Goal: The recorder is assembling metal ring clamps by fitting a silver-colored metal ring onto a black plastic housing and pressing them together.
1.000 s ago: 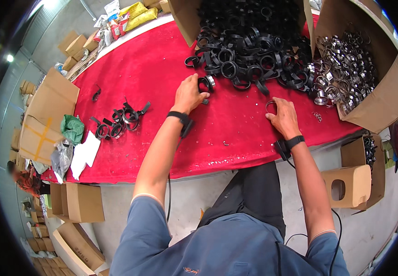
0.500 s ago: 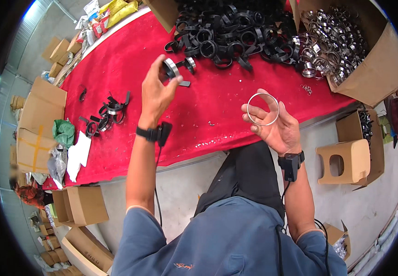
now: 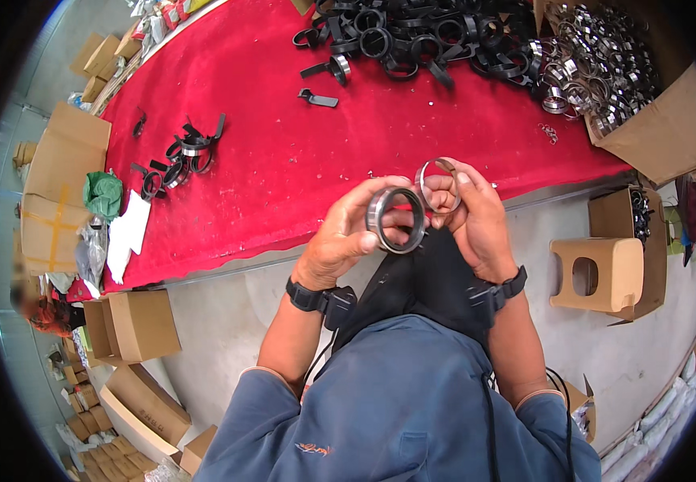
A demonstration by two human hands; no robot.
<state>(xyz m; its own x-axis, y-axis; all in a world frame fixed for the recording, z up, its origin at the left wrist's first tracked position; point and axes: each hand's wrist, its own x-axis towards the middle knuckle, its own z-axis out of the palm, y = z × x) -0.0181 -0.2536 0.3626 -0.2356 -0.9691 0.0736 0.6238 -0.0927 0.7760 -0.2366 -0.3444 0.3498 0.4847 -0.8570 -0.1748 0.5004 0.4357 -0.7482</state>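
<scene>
My left hand [image 3: 336, 237] is closed around a black ring with a silver metal band [image 3: 374, 213], its round opening turned up toward me. Some fingers show through the opening. Close beside it, my right hand [image 3: 485, 229] pinches a thin plain metal ring [image 3: 420, 183], tilted on edge. The two rings are very near each other above the front edge of the red-covered table [image 3: 284, 153]; whether they touch I cannot tell. A loose black clip-like piece [image 3: 317, 99] and a black ring with a metal band [image 3: 340, 69] lie farther back on the cloth.
Black rings with tabs [image 3: 400, 48] are heaped at the back. Shiny metal rings [image 3: 597, 64] spill from a cardboard box [image 3: 661, 120] at the right. Several banded black rings [image 3: 191, 151] lie at the left. A brown stool [image 3: 609, 277] stands on the floor to the right.
My left hand has come from the back of the table toward me, carrying the banded black ring. My right hand has moved slightly left and turned its metal ring; the hands are now close together.
</scene>
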